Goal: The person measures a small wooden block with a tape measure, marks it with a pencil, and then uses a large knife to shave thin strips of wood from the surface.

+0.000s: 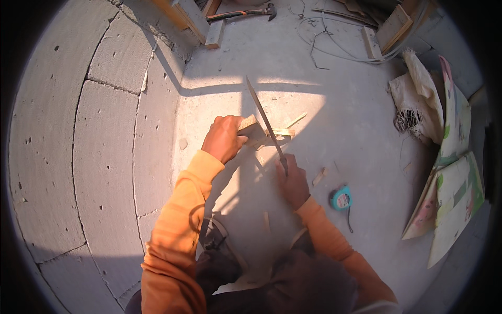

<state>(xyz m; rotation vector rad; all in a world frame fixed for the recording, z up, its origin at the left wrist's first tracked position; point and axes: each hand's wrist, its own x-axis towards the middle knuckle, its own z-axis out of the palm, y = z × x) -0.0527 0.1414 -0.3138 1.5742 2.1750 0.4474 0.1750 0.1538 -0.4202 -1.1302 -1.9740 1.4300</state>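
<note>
My left hand (224,137) is closed round a short wooden block (249,123), whose end sticks out past the fingers in the sunlit patch. In my right hand (293,180) is a long knife (260,109), gripped at its lower end, which the fingers hide. Its narrow, dark blade slants up and left to a pointed tip, just right of the block. Whether blade and block touch, I cannot tell. Pale split wood pieces (284,132) and a thin wood sliver (297,120) lie on the floor right beyond the blade.
A turquoise tape measure (341,198) lies right of my right hand, near a wood chip (320,177). A block wall (104,136) rises at left. Sacks (415,99) and folded printed sheeting (452,183) stand at right. A hammer (243,13) and wire (319,42) lie far ahead.
</note>
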